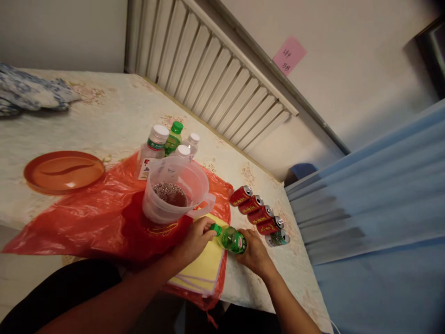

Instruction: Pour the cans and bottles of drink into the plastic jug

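Note:
A green plastic bottle (231,239) lies tilted between my hands, above a stack of yellow cloths (200,273). My left hand (196,239) pinches its green cap, which sits at the bottle's neck. Round the lower end of the bottle, my right hand (253,253) is closed. Just beyond my left hand stands a translucent plastic measuring jug (175,185) with dark, foamy liquid inside. Its handle points toward the bottle. Whether the cap is loose I cannot tell.
Behind the jug stand several bottles, among them a white-capped one (153,148) and a green-capped one (174,137). Several cans (255,211) form a row at the right. A red plastic bag (93,218) lies under the jug, near an orange plate (64,171). A radiator (215,79) borders the table.

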A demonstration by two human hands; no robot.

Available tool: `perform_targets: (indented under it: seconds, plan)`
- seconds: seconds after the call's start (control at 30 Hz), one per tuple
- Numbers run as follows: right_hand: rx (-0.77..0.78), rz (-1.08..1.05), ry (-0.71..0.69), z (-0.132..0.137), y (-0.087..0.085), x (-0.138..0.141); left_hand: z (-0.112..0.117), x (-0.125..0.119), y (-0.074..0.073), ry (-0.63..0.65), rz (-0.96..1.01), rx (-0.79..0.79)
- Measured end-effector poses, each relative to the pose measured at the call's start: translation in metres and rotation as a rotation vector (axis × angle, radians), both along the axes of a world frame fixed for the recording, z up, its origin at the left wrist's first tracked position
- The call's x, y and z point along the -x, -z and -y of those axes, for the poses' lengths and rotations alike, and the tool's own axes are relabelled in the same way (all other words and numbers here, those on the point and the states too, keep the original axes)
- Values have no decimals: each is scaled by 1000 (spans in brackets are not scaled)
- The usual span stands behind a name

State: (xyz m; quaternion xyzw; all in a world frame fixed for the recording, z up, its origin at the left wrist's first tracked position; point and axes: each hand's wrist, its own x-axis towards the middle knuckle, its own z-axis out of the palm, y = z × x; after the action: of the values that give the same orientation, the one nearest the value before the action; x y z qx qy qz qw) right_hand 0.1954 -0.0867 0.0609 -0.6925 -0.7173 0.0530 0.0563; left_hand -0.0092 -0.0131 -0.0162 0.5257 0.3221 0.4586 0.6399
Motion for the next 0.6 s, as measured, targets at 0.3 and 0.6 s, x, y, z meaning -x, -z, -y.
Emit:
perform_targets:
  seconds: [0.3,0.6]
  plan:
    - [34,-51,1,2,12,-7,-4,1,2,53,-23,14]
    - [25,-51,0,4,6,-7,-8,10,-6,-3,-129,-275]
